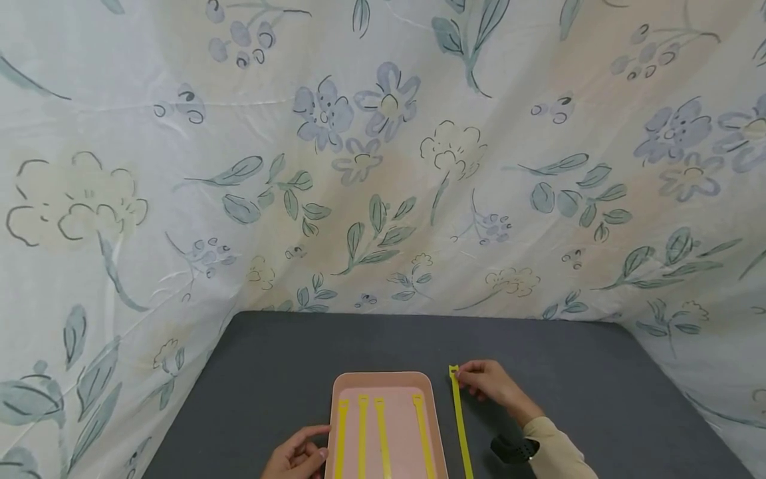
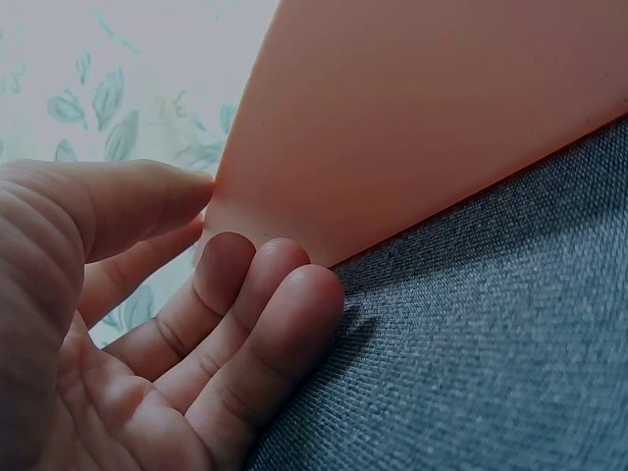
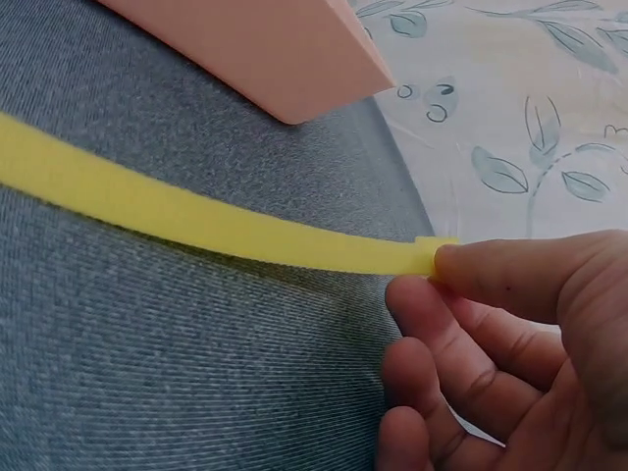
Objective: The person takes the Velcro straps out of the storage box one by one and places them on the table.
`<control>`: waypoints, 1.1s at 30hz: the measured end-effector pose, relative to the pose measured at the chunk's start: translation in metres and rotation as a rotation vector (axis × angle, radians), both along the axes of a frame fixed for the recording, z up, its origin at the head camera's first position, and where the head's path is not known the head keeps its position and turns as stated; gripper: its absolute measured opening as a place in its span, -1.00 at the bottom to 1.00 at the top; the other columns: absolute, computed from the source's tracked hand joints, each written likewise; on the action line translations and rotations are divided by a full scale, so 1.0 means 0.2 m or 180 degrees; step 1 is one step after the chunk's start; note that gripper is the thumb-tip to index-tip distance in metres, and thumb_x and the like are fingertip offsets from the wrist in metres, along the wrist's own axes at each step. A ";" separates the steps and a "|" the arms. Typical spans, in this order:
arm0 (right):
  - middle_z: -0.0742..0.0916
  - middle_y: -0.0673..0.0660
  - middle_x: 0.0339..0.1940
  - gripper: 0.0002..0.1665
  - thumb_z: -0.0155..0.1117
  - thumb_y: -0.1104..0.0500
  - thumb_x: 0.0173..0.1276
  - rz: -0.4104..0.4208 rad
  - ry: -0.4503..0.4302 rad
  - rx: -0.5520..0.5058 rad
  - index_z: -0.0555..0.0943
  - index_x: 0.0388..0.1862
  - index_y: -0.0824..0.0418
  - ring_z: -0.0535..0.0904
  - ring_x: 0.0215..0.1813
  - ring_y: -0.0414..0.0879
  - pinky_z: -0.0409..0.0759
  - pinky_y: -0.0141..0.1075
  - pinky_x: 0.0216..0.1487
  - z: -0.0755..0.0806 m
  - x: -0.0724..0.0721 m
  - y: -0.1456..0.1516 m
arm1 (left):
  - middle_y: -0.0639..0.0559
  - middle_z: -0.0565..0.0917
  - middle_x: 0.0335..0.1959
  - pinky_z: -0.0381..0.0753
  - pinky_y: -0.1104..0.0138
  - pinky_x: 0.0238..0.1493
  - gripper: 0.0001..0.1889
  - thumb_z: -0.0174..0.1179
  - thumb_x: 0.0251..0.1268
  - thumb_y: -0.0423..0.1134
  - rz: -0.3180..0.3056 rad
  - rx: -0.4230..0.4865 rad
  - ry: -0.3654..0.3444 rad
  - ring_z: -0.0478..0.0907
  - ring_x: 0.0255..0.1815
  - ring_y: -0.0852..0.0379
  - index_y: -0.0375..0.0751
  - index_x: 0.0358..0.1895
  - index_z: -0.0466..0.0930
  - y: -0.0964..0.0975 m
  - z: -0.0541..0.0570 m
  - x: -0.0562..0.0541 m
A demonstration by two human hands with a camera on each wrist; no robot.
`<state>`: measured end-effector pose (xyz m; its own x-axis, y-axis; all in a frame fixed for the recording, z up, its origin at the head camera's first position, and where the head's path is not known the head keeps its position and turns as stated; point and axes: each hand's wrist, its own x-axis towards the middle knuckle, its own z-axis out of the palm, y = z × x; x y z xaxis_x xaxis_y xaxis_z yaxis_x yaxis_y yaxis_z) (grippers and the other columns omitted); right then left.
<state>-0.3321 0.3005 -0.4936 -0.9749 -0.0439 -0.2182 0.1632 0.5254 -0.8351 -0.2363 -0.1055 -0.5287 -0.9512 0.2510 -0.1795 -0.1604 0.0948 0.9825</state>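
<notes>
A pink tray [image 1: 383, 378] lies on the dark table, with several yellow hook-and-loop cable ties [image 1: 362, 432] laid lengthwise in it, slotted heads at the far end. My left hand [image 1: 298, 454] is at the tray's left side. In the left wrist view, its thumb and forefinger meet the tray's edge [image 2: 392, 118], while the other fingers curl beside the wall. Right of the tray, my right hand [image 1: 493, 386] pinches another yellow cable tie [image 1: 459, 419] by its slotted head. In the right wrist view this tie [image 3: 196, 216] stretches away from the fingertips, close over the cloth.
Dark grey woven cloth covers the table [image 1: 269, 359]. Behind and at both sides hangs a pale floral curtain [image 1: 383, 199]. A black band or device [image 1: 511, 450] sits at my right wrist, beside the light sleeve [image 1: 556, 452].
</notes>
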 end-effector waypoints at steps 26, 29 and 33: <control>0.68 0.06 -0.49 -0.90 0.33 0.19 0.40 -0.0220 0.0253 0.0658 0.70 -0.30 0.21 0.47 -0.52 -0.10 0.45 -0.25 -0.48 -0.04 0.01 -0.10 | 0.04 0.62 -0.46 0.62 0.39 -0.42 -0.43 0.27 0.38 -0.23 -0.0060 0.0015 0.0073 0.56 -0.56 0.27 -0.50 0.34 0.42 -0.01 0.00 0.01; 0.69 0.07 -0.44 -0.89 0.33 0.19 0.39 -0.0215 0.0252 0.0664 0.69 -0.27 0.23 0.51 -0.47 -0.09 0.47 -0.24 -0.44 -0.04 0.02 -0.11 | 0.05 0.61 -0.47 0.62 0.39 -0.44 -0.43 0.27 0.37 -0.24 -0.0062 0.0054 0.0049 0.56 -0.57 0.26 -0.50 0.34 0.42 -0.02 0.00 0.01; 0.71 0.08 -0.39 -0.85 0.36 0.18 0.36 -0.0246 0.0260 0.0704 0.66 -0.23 0.26 0.56 -0.40 -0.11 0.51 -0.25 -0.38 -0.04 0.02 -0.11 | 0.04 0.61 -0.47 0.61 0.39 -0.45 -0.42 0.28 0.36 -0.24 -0.0066 0.0086 0.0036 0.56 -0.57 0.26 -0.49 0.35 0.41 -0.02 -0.01 0.00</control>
